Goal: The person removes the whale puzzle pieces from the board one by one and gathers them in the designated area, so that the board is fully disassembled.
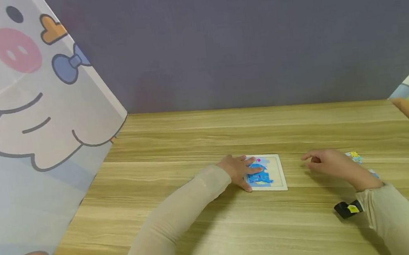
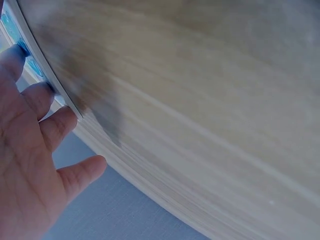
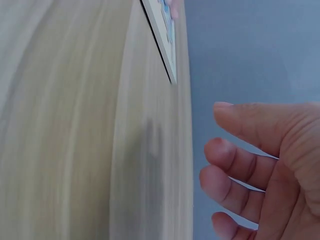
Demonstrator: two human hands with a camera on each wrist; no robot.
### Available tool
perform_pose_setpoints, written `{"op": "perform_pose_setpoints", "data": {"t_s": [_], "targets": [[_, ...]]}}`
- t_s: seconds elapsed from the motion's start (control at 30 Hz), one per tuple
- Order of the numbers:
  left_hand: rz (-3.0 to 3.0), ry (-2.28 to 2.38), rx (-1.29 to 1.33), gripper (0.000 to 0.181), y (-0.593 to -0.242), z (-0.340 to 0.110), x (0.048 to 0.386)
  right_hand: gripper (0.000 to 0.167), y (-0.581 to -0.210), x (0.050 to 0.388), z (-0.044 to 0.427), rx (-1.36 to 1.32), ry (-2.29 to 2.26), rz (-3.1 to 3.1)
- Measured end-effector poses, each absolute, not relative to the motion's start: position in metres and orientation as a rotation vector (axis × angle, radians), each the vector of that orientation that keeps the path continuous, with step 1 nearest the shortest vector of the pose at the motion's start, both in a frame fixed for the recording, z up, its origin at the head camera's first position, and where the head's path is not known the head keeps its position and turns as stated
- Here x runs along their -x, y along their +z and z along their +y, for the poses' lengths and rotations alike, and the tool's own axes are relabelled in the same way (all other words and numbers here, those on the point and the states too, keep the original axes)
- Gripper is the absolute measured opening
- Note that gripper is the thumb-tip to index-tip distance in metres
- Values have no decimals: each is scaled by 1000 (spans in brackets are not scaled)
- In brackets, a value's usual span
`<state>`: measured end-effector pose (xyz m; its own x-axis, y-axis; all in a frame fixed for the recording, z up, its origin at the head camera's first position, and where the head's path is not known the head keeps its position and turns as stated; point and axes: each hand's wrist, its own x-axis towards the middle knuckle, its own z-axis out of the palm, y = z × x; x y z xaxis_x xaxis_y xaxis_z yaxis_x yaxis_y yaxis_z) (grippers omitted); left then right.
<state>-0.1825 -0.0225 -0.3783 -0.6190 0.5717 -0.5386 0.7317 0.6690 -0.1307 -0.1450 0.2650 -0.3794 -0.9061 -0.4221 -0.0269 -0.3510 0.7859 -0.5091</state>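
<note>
Puzzle board (image 1: pixel 277 173) lies on the table (image 1: pixel 209 135), its right part bare; your left hand (image 1: pixel 237 172) rests over its left side, fingers spread, gripping nothing. Your right hand (image 1: pixel 333 165) hangs right of it, near the loose pieces (image 1: pixel 354 156), fingers loosely curled, thumb apart, apparently empty. Press lightly with flat left fingertips against skidding; pinch each piece by its edges, picture side up

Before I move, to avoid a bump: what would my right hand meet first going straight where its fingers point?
Your right hand would probably meet the white-rimmed jigsaw board first, but looks raised and could pass over.
</note>
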Motion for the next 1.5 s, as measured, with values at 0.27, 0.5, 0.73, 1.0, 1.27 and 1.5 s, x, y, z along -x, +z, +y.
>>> {"op": "perform_pose_setpoints", "data": {"t_s": [0.27, 0.5, 0.73, 1.0, 1.27, 1.5], "targets": [[2426, -523, -1000, 79, -378, -17, 184, 24, -384, 158, 245, 685, -789, 2826], [2425, -503, -986, 79, -380, -18, 184, 23, -390, 167, 228, 711, -775, 2798], [2428, -503, -982, 79, -377, -19, 183, 20, -387, 170, 219, 706, -802, 2773], [2429, -480, -969, 79, -375, -19, 180, 19, -386, 174, 213, 743, -802, 2769], [2428, -473, -965, 79, -378, -19, 180, 20, -385, 179, 201, 793, -775, 2735], [2435, -476, -975, 80, -379, -20, 183, 21, -381, 186, 187, 830, -632, 2766]]}}
